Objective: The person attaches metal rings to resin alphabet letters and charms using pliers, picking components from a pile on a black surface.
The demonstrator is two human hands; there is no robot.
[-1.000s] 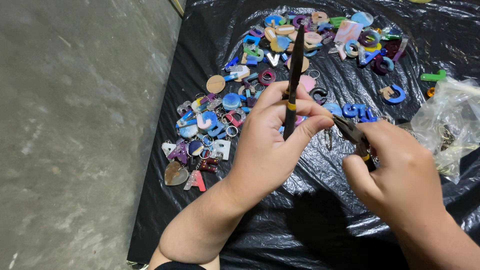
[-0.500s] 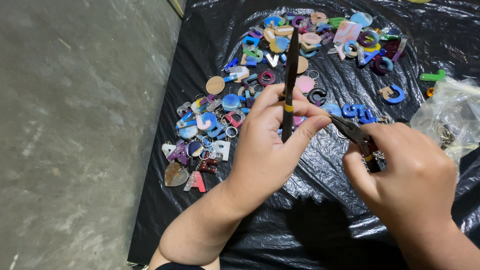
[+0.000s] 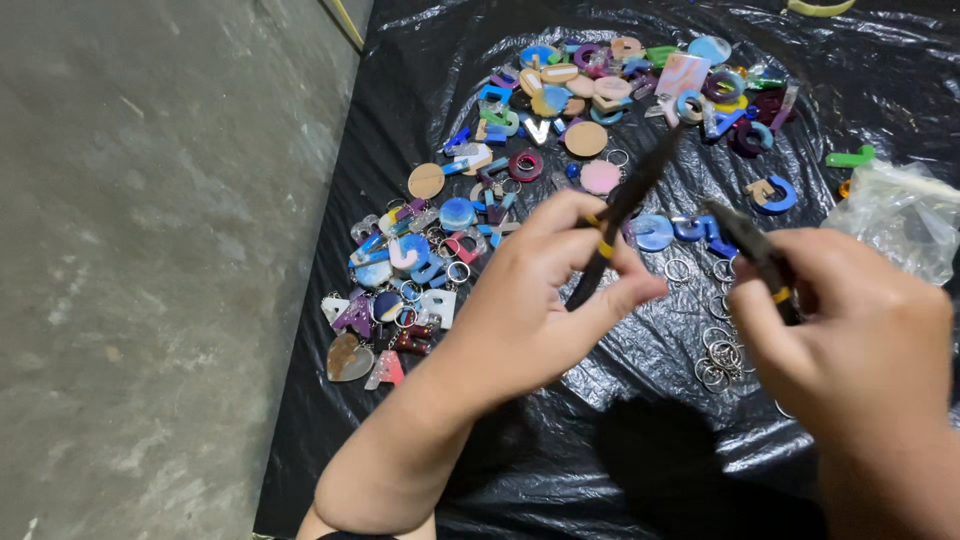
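left hand [image 3: 545, 300] is pinching a dark tool [image 3: 622, 212], right hand [image 3: 850, 330] gripping pliers [image 3: 752, 252] over loose rings [image 3: 718, 352]; tips should be meeting squarely, steadily.

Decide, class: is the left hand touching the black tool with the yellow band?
Touching. The head view shows the left hand closed around the black tool, thumb and fingertips pinching its handle beside the yellow band.

Right hand [image 3: 850, 330]: cut off at right and bottom edges. Both dark tools [image 3: 625, 215]: motion-blurred, tips unreadable. Clear plastic bag [image 3: 900, 215]: cropped right, contents indistinct.
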